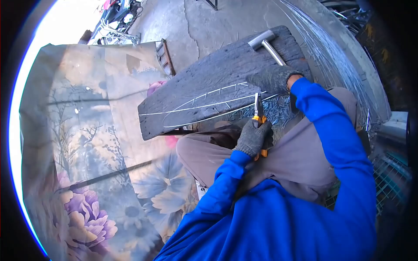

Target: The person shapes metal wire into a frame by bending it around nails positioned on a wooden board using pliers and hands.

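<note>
My left hand (253, 138), in a grey knit glove, is closed around pliers (257, 109) with orange handles, their jaws pointing up and away from me. My right hand (271, 79), gloved too, is closed at the right end of a thin wire frame (204, 104). This frame has long wires joined by short cross pieces and a curved left end, and it lies over a dark wooden board (187, 87). The fingertips of the right hand are partly hidden. A metal hammer (261, 40) rests at the board's far end, its handle reaching the right glove.
Many short cut wire pieces (278, 111) are heaped by the board's near edge. A bundle of long wires (326, 48) lies on the floor at right. A flowered sheet (117, 143) covers the left side. Green wire mesh (392, 178) stands at lower right.
</note>
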